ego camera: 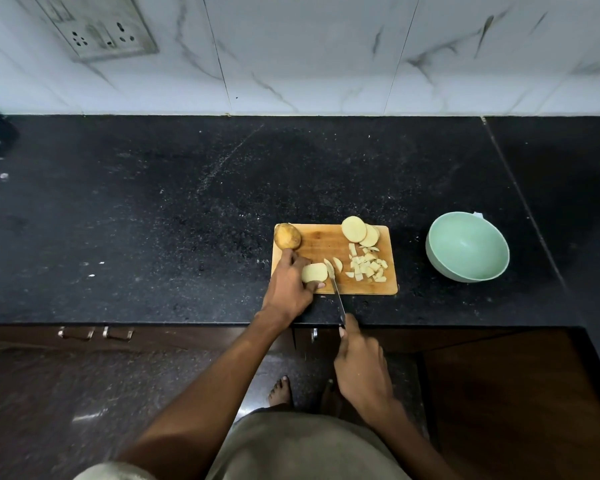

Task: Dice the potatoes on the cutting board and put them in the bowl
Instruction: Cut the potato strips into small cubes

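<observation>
Broadly, a black speckled countertop [187,209] ran across the view beneath a white marble-patterned tiled wall [326,53], which carried a switch and socket plate [97,27] at its upper left. Below the counter's front edge sat dark cabinet fronts with metal handles [96,333].

On the counter to the right stood a pale green bowl [467,247], upright and with nothing visible inside it, well apart from the wooden cutting board [323,244] near the front edge.

The left hand [289,287] reached onto the board's near left part, its fingers curled over a pale potato slice [314,273] and holding it flat on the wood. The right hand [362,367] hung in front of the counter edge, wrapped round the handle of a knife [336,292]; the handle itself was hidden in the fist, and the blade ran up onto the board with its tip just beside the right end of the held slice.

A whole unpeeled potato [287,235] lay on the board's far left corner. Two round slices [360,231] overlapped at the far right corner, partly over the board's edge. Nearer, on the right side, lay a loose heap of diced pieces [366,266], and a couple of thin cut-off pieces [337,264] rested just right of the blade.
</observation>
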